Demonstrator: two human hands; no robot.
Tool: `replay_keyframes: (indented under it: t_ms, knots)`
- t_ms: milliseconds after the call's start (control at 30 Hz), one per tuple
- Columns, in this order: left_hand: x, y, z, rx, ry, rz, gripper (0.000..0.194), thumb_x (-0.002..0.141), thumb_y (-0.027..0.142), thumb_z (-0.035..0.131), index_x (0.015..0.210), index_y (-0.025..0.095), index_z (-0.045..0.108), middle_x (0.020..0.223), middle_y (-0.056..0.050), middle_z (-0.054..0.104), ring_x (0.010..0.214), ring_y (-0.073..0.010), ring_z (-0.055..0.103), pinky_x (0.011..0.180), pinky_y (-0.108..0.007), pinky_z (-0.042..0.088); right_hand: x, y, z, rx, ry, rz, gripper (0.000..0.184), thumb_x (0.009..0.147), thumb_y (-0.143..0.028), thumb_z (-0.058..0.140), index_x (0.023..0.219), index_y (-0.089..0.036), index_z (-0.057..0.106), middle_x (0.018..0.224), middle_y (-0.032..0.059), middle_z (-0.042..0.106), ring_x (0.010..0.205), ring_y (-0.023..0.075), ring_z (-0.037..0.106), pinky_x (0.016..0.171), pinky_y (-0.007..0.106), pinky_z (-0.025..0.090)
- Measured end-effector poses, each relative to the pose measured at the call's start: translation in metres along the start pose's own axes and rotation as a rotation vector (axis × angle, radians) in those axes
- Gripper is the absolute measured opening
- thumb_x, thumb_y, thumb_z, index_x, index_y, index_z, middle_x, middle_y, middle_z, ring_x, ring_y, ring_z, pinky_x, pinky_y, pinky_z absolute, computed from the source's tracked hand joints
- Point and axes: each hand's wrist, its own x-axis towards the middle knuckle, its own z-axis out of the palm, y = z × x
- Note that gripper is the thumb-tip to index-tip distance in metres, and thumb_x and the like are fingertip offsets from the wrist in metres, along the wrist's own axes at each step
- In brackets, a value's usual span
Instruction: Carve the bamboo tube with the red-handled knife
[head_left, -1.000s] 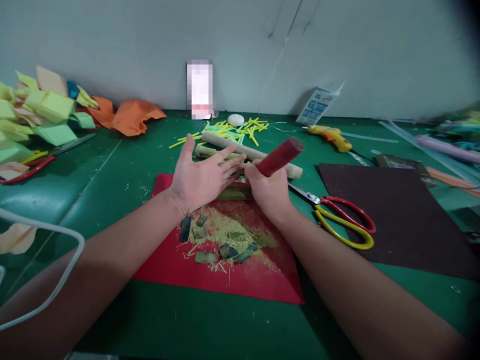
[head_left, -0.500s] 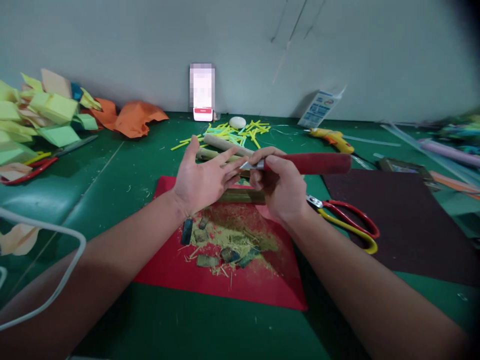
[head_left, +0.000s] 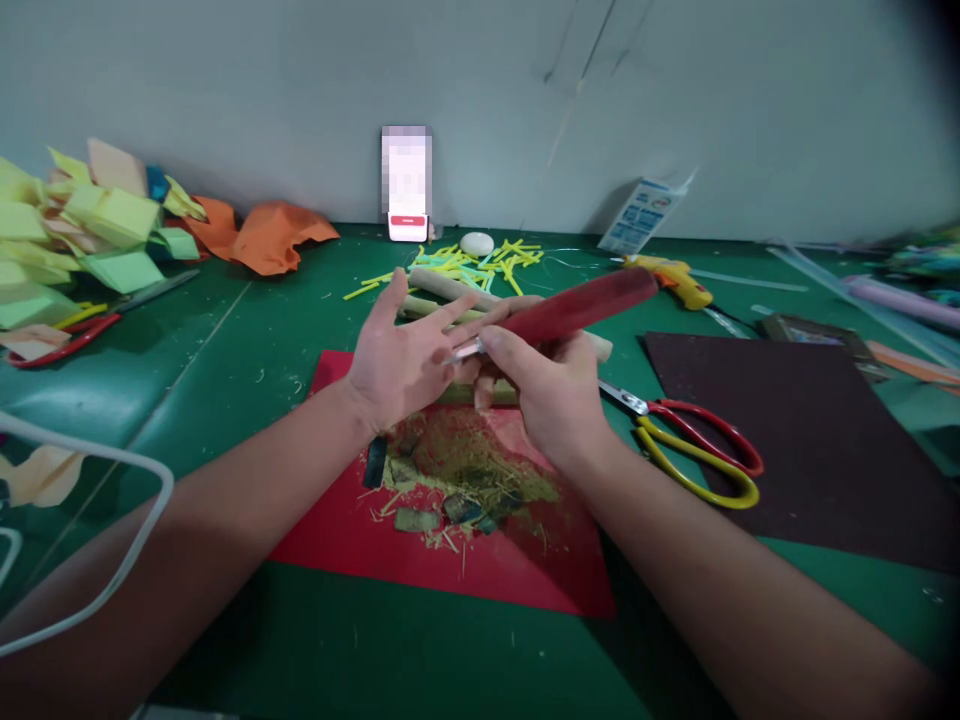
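Observation:
My right hand is closed round a knife with a long red handle; its short metal blade points left at the fingers of my left hand. The left hand is held open, palm up, fingers spread, with nothing in it. Both hands hover over a red sheet covered with a pile of green-brown shavings and small cut chips. A green bamboo stick lies on the sheet under the hands. Pale wooden sticks lie just beyond.
Red-and-yellow scissors lie right of the red sheet, beside a dark brown sheet. A yellow glue gun, cut yellow straws and a phone stand at the back. Folded coloured papers pile at the left. A white cable crosses the near left.
My right hand has turned the red-handled knife from upright to lying across, blade toward the left fingers, then tilted its handle end up. The open left hand has hardly moved.

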Motion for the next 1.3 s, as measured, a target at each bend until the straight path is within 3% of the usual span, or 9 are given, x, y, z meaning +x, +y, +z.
replay_keyframes:
  t_ms: [100,200,333,467,633,833,933,1067,1300]
  knots:
    - [-0.003,0.002,0.003,0.047,-0.024,-0.028,0.089,0.094,0.075,0.029,0.159,0.015,0.031,0.147,-0.016,0.056,0.133,-0.0299,0.057,0.087,-0.034,0.058,-0.004,0.003,0.002,-0.073,0.090,-0.082,0.028,0.072,-0.041,0.083,0.067,-0.022,0.063,0.049,-0.0043,0.057,0.042,0.0097,0.050,0.040,0.024,0.041]
    - [-0.004,0.002,0.006,0.037,-0.033,-0.026,0.087,0.095,0.074,0.026,0.160,0.016,0.026,0.153,-0.015,0.050,0.142,-0.0293,0.049,0.098,-0.037,0.054,-0.007,0.008,0.004,-0.080,0.171,-0.184,0.029,0.068,-0.037,0.087,0.065,-0.021,0.063,0.059,-0.0035,0.062,0.054,0.0108,0.058,0.052,0.025,0.050]
    - [-0.005,-0.001,0.009,0.083,-0.029,0.010,0.088,0.095,0.074,0.025,0.158,0.014,0.029,0.154,-0.015,0.050,0.143,-0.0285,0.048,0.103,-0.036,0.053,-0.009,0.010,0.010,0.034,0.167,-0.116,0.022,0.071,-0.034,0.085,0.078,-0.020,0.068,0.080,0.0000,0.071,0.074,0.0145,0.067,0.069,0.029,0.056]
    - [-0.005,-0.001,0.011,0.036,-0.047,0.006,0.085,0.094,0.074,0.029,0.160,0.020,0.028,0.156,-0.012,0.048,0.144,-0.0317,0.046,0.110,-0.044,0.049,-0.010,0.008,0.013,0.113,0.136,0.040,0.027,0.068,-0.035,0.087,0.074,-0.020,0.065,0.067,-0.0030,0.063,0.060,0.0105,0.058,0.056,0.025,0.049]
    - [-0.004,0.003,0.009,0.006,-0.023,0.032,0.088,0.094,0.074,0.027,0.161,0.016,0.023,0.160,-0.014,0.042,0.148,-0.0312,0.040,0.113,-0.044,0.045,-0.014,0.009,0.013,0.192,-0.031,0.112,0.024,0.073,-0.037,0.082,0.076,-0.020,0.066,0.060,-0.0055,0.057,0.048,0.0061,0.045,0.045,0.022,0.035]
    - [-0.004,0.006,0.007,-0.032,0.009,0.081,0.086,0.094,0.072,0.031,0.161,0.017,0.023,0.156,-0.014,0.046,0.149,-0.0334,0.038,0.114,-0.052,0.043,-0.014,0.010,0.012,0.178,-0.070,0.111,0.017,0.073,-0.033,0.076,0.083,-0.021,0.068,0.065,-0.0049,0.062,0.049,0.0068,0.046,0.045,0.023,0.037]
    - [-0.003,0.006,0.008,-0.031,0.011,0.103,0.086,0.093,0.072,0.033,0.159,0.018,0.026,0.152,-0.016,0.050,0.147,-0.0354,0.040,0.110,-0.054,0.047,-0.012,0.008,0.011,0.161,-0.013,0.051,0.021,0.071,-0.035,0.080,0.083,-0.022,0.069,0.067,-0.0044,0.064,0.048,0.0067,0.047,0.043,0.022,0.035]
    - [-0.002,0.003,0.009,-0.005,0.015,0.103,0.080,0.093,0.070,0.038,0.157,0.021,0.032,0.150,-0.015,0.052,0.143,-0.0362,0.046,0.104,-0.052,0.052,-0.013,0.007,0.010,0.082,0.093,0.034,0.028,0.075,-0.047,0.079,0.084,-0.021,0.071,0.051,-0.0059,0.056,0.042,0.0069,0.043,0.038,0.022,0.031]
    - [-0.005,0.004,0.011,0.010,0.017,0.116,0.081,0.095,0.068,0.036,0.157,0.016,0.030,0.151,-0.016,0.051,0.141,-0.0330,0.048,0.099,-0.042,0.056,-0.011,0.010,0.011,0.246,-0.036,0.154,0.028,0.070,-0.035,0.086,0.087,-0.020,0.071,0.063,-0.0053,0.064,0.047,0.0065,0.051,0.043,0.020,0.042]
